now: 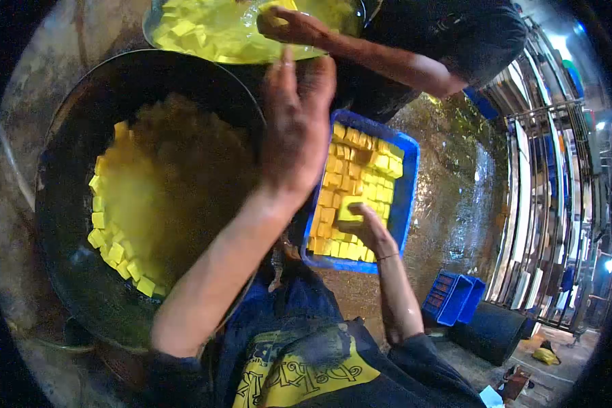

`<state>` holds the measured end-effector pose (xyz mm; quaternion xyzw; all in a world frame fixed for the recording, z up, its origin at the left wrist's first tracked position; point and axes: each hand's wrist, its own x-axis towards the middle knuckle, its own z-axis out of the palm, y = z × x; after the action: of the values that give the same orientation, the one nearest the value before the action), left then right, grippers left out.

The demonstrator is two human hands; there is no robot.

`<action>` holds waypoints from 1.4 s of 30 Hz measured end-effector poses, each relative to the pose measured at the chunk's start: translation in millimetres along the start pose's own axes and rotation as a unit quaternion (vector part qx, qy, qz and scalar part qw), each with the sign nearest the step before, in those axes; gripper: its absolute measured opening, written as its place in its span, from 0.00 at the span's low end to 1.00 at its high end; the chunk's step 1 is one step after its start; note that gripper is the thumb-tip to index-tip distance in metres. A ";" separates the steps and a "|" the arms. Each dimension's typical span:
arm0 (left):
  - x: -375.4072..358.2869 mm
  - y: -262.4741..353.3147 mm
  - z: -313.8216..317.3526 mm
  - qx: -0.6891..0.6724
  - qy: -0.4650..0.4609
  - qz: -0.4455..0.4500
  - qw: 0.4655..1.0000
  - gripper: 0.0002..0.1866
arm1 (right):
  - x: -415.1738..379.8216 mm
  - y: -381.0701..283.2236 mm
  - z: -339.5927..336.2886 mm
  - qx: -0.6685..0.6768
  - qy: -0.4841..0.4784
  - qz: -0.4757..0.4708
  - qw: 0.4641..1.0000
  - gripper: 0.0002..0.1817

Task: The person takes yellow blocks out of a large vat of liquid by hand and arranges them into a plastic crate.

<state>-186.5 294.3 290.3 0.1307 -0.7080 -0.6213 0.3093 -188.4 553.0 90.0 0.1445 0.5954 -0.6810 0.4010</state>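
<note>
My right hand (368,230) is closed around a yellow tofu block (350,208), just above a blue crate (409,194). Inside the crate, similar yellow tofu blocks (347,168) stand in rows, with a few on top of the others. My left hand (296,126) is raised between the crate and a large dark round vat (64,224). Its fingers are stretched out, a little blurred, and it holds nothing I can see. The vat contains cloudy, steaming liquid (190,183), with more yellow blocks (115,251) along its left and lower side.
Across from me, a co-worker's hand (289,26) holds a yellow block over a basin (251,60) of yellow blocks in liquid. Wet floor (455,197) lies right of the crate. Stacked blue crates (449,299), a dark container (486,333) and a tall rack (544,204) stand farther right.
</note>
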 end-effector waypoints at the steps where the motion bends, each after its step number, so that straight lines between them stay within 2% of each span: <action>1: -2.0 -3.3 -5.8 0.019 0.015 0.009 1.000 0.33 | 11.3 11.0 -2.1 -0.022 0.011 0.049 0.998 0.20; 3: -0.5 -25.0 -16.2 0.026 0.013 0.043 0.999 0.33 | 46.5 55.2 -13.0 -0.187 0.056 0.018 0.981 0.25; 4: -1.8 -23.5 -23.7 0.061 0.014 0.034 0.997 0.31 | 63.9 84.5 -8.8 -0.424 0.123 0.020 0.897 0.39; 5: -4.3 -14.1 -24.8 -0.036 0.048 -0.051 0.997 0.29 | 81.1 113.4 -4.2 -0.626 0.187 0.055 0.755 0.53; 7: -7.7 -21.4 -46.5 -0.039 0.001 -0.087 0.995 0.33 | 93.5 201.4 -14.4 -0.647 0.277 -0.081 0.706 0.53; 10: -3.4 -23.2 -92.8 0.019 0.019 -0.077 0.997 0.34 | 94.2 180.4 -0.4 -0.585 0.247 0.091 0.767 0.54; 11: -2.4 -19.2 -111.0 0.032 0.025 -0.073 0.997 0.34 | 105.1 188.5 -23.7 -0.617 0.175 0.092 0.762 0.54; 13: 0.0 -16.1 -148.7 0.043 0.059 -0.069 0.995 0.34 | 79.2 157.8 -16.5 -0.563 0.122 0.001 0.818 0.52; 14: 0.2 -21.3 -168.0 0.060 0.036 -0.087 0.994 0.34 | 94.2 177.2 -34.0 -0.643 0.108 -0.021 0.758 0.51; 15: -1.4 -29.2 -185.4 0.072 0.007 -0.105 0.992 0.34 | 90.7 172.8 -32.6 -0.699 0.049 -0.032 0.713 0.48; 16: -6.4 -40.7 -203.1 0.115 -0.011 -0.126 0.985 0.33 | 92.9 167.0 -37.3 -0.739 0.042 -0.021 0.672 0.46; 17: -18.0 -58.8 -219.6 0.104 -0.056 -0.185 0.976 0.33 | 95.8 161.2 -38.6 -0.777 0.036 -0.008 0.628 0.44; 18: -34.4 -89.7 -233.5 0.142 -0.075 -0.181 0.970 0.32 | 85.5 139.1 -22.9 -0.755 0.091 -0.045 0.647 0.42; 19: -49.1 -97.3 -244.3 0.212 -0.146 -0.265 0.929 0.32 | 62.8 95.2 7.8 -0.729 0.147 -0.083 0.663 0.40; 20: -64.5 -105.5 -252.2 0.288 -0.221 -0.299 0.883 0.33 | 44.8 54.8 33.4 -0.692 0.141 -0.176 0.686 0.35; 21: -95.2 -133.7 -263.1 0.374 -0.273 -0.243 0.852 0.31 | 25.5 13.1 60.3 -0.649 0.135 -0.267 0.700 0.29; 23: -102.5 -132.3 -264.1 0.456 -0.438 -0.422 0.650 0.25 | -20.1 -65.4 139.1 -0.518 0.127 -0.295 0.793 0.18; 24: -140.7 -175.4 -285.8 0.462 -0.408 -0.331 0.714 0.24 | -46.4 -96.8 183.1 -0.508 0.097 -0.321 0.794 0.16; 25: -171.7 -218.2 -300.5 0.510 -0.373 -0.241 0.737 0.22 | -65.9 -117.6 224.2 -0.497 0.065 -0.346 0.793 0.13; 27: -146.9 -201.6 -290.3 0.495 -0.312 -0.368 0.722 0.20 | -76.4 -131.8 282.3 -0.530 -0.049 -0.401 0.746 0.12; 28: -149.1 -207.6 -295.1 0.491 -0.310 -0.381 0.720 0.20 | -64.3 -131.9 305.7 -0.585 -0.124 -0.405 0.692 0.13; 29: -153.2 -216.7 -298.8 0.488 -0.321 -0.376 0.720 0.20 | -48.8 -129.6 327.9 -0.632 -0.198 -0.404 0.630 0.14; 31: -163.2 -233.3 -303.7 0.489 -0.350 -0.354 0.716 0.20 | -2.4 -92.1 356.9 -0.703 -0.253 -0.363 0.558 0.16; 35: -183.6 -261.2 -316.9 0.513 -0.396 -0.304 0.698 0.19 | 86.7 10.2 376.6 -0.838 -0.305 -0.204 0.403 0.17; 37: -195.2 -272.9 -323.7 0.527 -0.420 -0.280 0.684 0.19 | 110.3 48.2 374.5 -0.861 -0.316 -0.170 0.361 0.18; 41: -199.7 -290.9 -335.2 0.545 -0.462 -0.234 0.659 0.19 | 130.9 83.7 374.6 -0.870 -0.336 -0.148 0.330 0.18; 42: -181.5 -284.2 -338.2 0.511 -0.468 -0.266 0.670 0.20 | 133.7 84.9 378.4 -0.868 -0.344 -0.145 0.328 0.19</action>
<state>100.6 72.4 -20.3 0.1426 -0.9020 -0.1976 -0.3562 -106.3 154.9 35.1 -0.6208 0.6694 0.1855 0.3634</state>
